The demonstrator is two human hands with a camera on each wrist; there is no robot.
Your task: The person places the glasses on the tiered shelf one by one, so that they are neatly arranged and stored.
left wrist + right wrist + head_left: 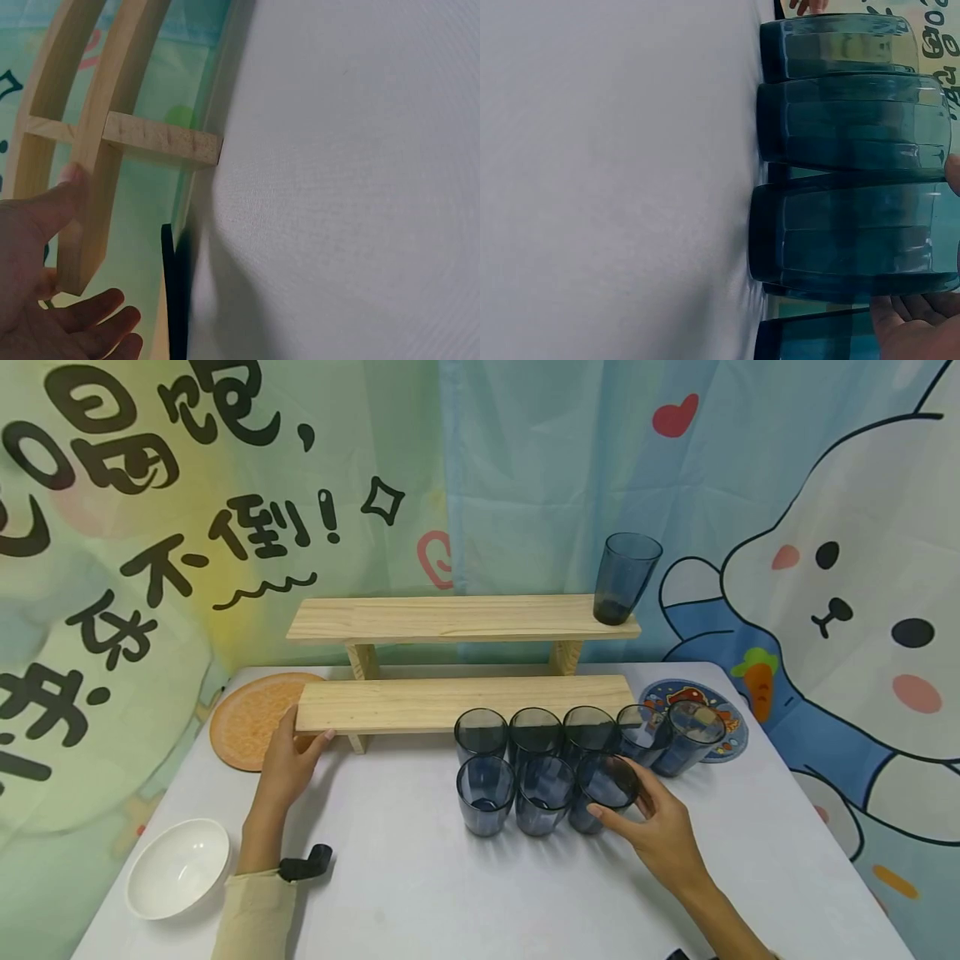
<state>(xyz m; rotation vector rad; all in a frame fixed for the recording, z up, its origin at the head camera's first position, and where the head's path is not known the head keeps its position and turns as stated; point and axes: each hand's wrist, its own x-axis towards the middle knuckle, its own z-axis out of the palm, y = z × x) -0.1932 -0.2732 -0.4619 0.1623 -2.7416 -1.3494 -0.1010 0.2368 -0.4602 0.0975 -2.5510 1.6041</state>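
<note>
One glass point(626, 572) tops the upper board point(450, 618); your right grip point(660, 835) holds a front glass point(604, 789), your left grip point(288, 764) the lower board point(450, 706). Shelving seems the step; next likely needs a straight lift.

Upper plank point(450, 618): behind lower plank point(450, 704) | lone glass point(624, 581): upper plank, right end | eight glasses point(543, 795): before lower plank, right side, five behind three | disc point(251, 722): left of lower plank | bowl point(178, 868): before disc | plate point(737, 737): right, behind end glasses

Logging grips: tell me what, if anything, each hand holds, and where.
Left hand: lower wooden shelf, left end. Right hand: front row's rightmost blue tumbler, upper part.
</note>
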